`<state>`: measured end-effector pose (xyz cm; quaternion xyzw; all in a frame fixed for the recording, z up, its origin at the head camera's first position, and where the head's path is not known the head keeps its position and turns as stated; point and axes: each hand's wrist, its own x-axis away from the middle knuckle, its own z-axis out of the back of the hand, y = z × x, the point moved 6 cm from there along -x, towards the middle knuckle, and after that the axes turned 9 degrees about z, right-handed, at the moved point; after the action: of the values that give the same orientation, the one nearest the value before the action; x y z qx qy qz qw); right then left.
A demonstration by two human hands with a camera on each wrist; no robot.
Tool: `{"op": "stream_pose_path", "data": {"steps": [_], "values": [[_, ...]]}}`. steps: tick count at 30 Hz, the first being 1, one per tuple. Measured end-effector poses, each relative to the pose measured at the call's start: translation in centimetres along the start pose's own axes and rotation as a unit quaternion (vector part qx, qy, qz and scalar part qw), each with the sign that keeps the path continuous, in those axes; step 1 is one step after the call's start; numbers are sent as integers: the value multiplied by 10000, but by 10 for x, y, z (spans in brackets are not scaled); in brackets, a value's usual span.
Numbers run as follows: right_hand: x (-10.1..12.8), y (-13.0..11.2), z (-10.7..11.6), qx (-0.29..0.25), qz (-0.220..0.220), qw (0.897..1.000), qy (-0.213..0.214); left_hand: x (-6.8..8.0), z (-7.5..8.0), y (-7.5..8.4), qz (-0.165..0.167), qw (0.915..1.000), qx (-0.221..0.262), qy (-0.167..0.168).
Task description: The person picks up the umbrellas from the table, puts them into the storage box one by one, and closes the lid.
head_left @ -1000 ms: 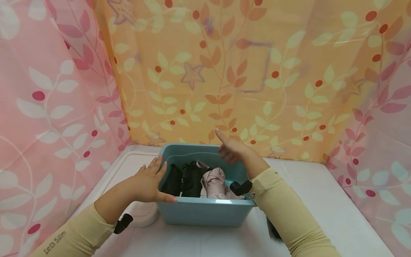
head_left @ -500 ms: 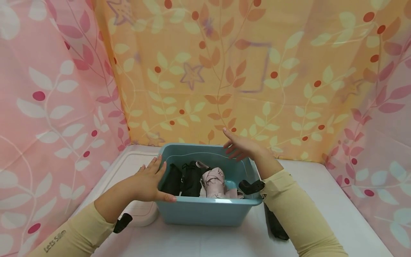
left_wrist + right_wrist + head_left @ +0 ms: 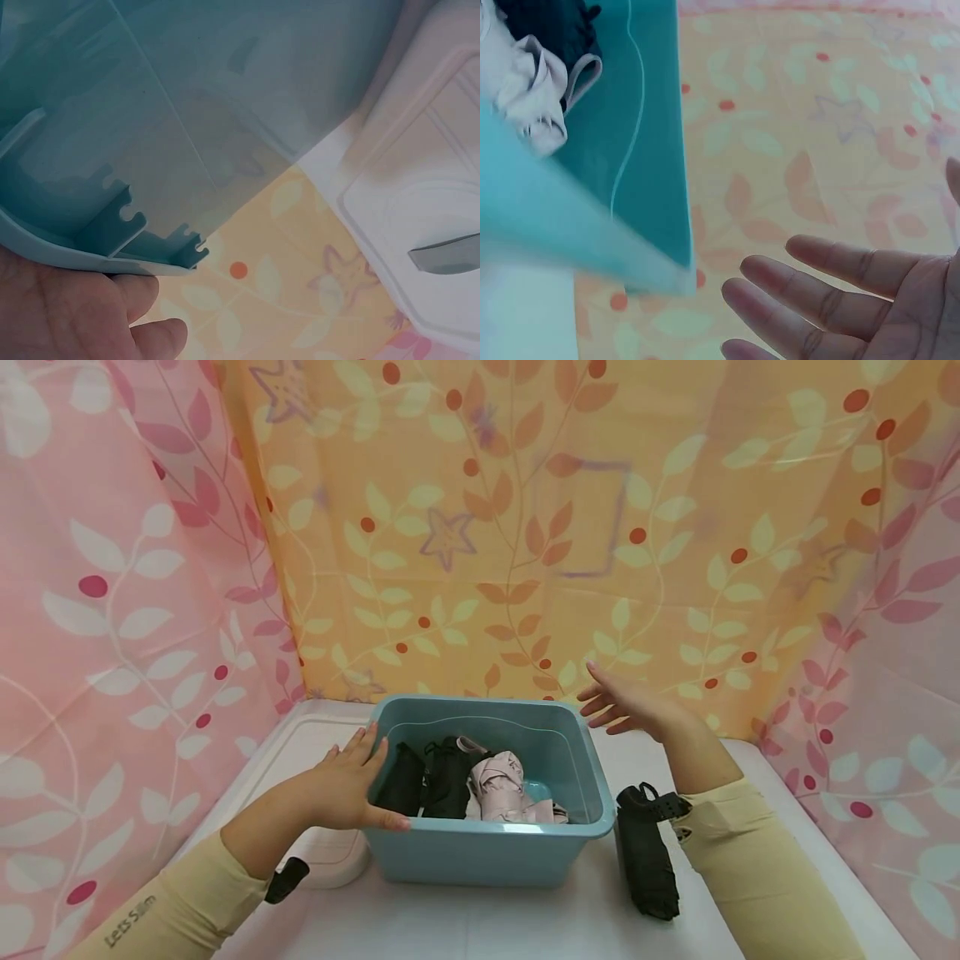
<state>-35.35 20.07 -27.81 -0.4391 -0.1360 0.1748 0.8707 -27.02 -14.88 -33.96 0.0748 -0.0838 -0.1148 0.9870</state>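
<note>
Left hand [image 3: 341,785]: fingers straight, lying flat against the left wall of the teal bin [image 3: 480,852], thumb hooked along the near left rim; the left wrist view shows thumb and palm under the rim's edge.
Right hand [image 3: 626,703]: spread and holding nothing, palm turned toward the bin, raised just beyond the bin's far right corner and clear of it; the right wrist view shows the fingers apart with the bin corner beside them.
Teal bin: stands on the white worktop [image 3: 750,827] between the two forearms, near the back curtain.
Inside the bin: two black folded umbrellas [image 3: 427,777] on the left side, a pale pink folded umbrella [image 3: 502,785] beside them toward the middle; the right part of the floor is bare.
Black umbrella outside [image 3: 645,856]: lies on the worktop just right of the bin, close to the right forearm, its length running toward the camera.
White lid [image 3: 300,752]: flat on the worktop, left of the bin, partly under the left forearm.
Backdrop: orange leaf-print curtain [image 3: 525,527] behind, pink leaf-print curtains [image 3: 112,610] at the sides.
</note>
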Motion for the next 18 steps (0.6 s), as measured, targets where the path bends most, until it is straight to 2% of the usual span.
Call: {"op": "stream_pose_path", "data": {"steps": [9, 18], "values": [[28, 23, 22, 145, -37, 9997, 171, 2, 2, 1, -13, 9999, 31, -107], [44, 68, 20, -39, -217, 9992, 334, -3, -4, -3, 68, 10000, -29, -56]]}}
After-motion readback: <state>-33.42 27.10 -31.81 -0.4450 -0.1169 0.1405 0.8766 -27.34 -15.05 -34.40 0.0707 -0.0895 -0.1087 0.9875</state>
